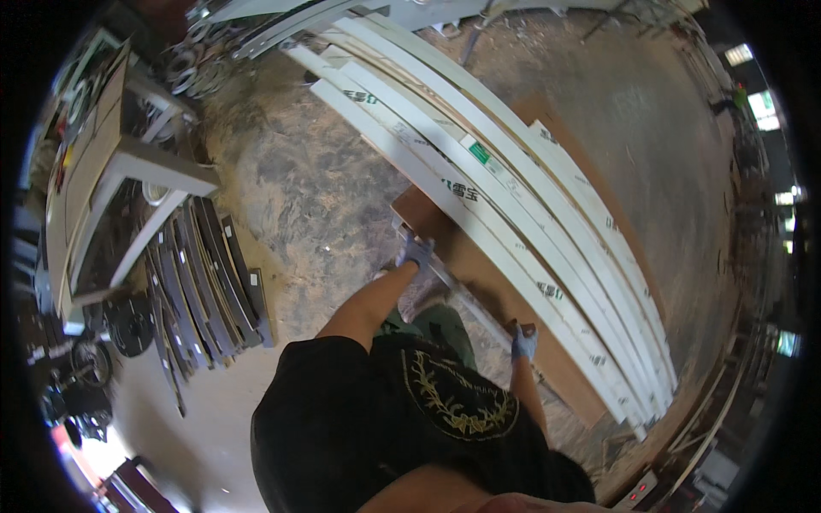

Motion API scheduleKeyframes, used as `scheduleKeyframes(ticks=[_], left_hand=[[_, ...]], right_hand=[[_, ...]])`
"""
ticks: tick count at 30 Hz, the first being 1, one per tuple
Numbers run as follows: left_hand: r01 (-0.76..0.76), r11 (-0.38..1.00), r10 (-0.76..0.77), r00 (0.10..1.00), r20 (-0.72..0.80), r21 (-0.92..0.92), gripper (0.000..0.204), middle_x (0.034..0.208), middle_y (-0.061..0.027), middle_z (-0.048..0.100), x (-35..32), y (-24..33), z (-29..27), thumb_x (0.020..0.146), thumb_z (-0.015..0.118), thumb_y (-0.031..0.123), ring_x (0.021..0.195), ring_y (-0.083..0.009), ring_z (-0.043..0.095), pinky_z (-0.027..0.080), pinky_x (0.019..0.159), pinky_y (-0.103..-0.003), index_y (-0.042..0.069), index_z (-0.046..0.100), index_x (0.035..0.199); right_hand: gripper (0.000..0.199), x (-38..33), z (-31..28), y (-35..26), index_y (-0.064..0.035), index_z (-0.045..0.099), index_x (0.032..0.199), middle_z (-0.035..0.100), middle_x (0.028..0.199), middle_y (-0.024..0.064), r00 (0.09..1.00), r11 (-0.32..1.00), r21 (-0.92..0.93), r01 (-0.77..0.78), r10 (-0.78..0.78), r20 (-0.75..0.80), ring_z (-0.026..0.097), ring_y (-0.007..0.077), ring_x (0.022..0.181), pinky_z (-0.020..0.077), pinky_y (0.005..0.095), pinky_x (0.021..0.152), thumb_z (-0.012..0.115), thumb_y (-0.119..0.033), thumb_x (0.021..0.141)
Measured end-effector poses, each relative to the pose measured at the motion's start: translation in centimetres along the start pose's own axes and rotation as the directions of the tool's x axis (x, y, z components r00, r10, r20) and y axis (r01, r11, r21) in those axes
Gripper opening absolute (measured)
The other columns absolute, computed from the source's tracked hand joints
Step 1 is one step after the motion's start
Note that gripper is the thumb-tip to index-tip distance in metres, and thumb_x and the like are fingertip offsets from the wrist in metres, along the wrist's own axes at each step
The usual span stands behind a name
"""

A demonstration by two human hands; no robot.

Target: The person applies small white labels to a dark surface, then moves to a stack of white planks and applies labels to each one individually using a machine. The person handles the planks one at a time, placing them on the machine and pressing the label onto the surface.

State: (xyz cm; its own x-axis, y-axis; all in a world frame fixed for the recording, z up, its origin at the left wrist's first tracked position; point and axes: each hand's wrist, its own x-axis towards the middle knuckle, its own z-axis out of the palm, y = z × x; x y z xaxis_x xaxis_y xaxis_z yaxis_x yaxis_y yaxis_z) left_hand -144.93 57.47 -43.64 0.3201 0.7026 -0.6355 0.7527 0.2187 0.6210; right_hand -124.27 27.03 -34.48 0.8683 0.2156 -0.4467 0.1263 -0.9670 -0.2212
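A long, narrow, pale grey strip (pixel 479 313) slants across in front of my body, close along the near edge of a brown board (pixel 489 272). My left hand (pixel 416 251), in a grey-blue glove, is closed around the strip near its far left end. Toward its other end, my right hand (pixel 523 344), gloved alike, is closed on the strip beside the board's edge. Just beyond lie several long white-wrapped planks (pixel 513 218) with green and dark print, stacked on the brown board. The undersides of both hands are hidden.
A wooden workbench (pixel 162 167) stands at the left, with several dark strips (pixel 209 282) on the floor beside it. A motorbike (pixel 85 368) is at the lower left. Coiled material (pixel 184 73) lies at the far left. A power strip (pixel 637 494) sits at the lower right.
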Motion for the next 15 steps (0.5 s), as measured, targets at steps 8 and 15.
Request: scheduleKeyframes(ticks=[8, 15], left_hand=[[0.099, 0.995, -0.092, 0.961, -0.260, 0.015, 0.075, 0.127, -0.0173, 0.042, 6.6, 2.1, -14.7, 0.078, 0.049, 0.050, 0.113, -0.0313, 0.046, 0.036, 0.093, -0.038, 0.007, 0.024, 0.133], [0.204, 0.967, -0.246, 0.909, -0.335, -0.154, 0.106, 0.133, -0.0152, 0.036, 18.6, 3.3, -17.4, 0.063, 0.064, 0.058, 0.115, -0.0351, 0.042, 0.038, 0.090, -0.043, 0.007, 0.007, 0.138]], right_hand=[[0.096, 5.5, 1.0, -1.8, -0.0092, 0.016, 0.137, 0.016, 0.138, 0.0253, 0.980, 0.925, -0.364, -0.114, 0.164, 0.109, 0.025, 0.0379, 0.126, 0.0258, 0.0410, 0.101, 0.045, -0.070, 0.068], [0.064, 12.9, 0.6, -4.7, -0.0068, 0.039, 0.124, 0.044, 0.124, 0.0142, 0.999, 0.907, -0.420, -0.019, 0.031, 0.022, 0.047, 0.0310, 0.108, 0.0391, 0.0417, 0.091, 0.056, -0.044, 0.075]])
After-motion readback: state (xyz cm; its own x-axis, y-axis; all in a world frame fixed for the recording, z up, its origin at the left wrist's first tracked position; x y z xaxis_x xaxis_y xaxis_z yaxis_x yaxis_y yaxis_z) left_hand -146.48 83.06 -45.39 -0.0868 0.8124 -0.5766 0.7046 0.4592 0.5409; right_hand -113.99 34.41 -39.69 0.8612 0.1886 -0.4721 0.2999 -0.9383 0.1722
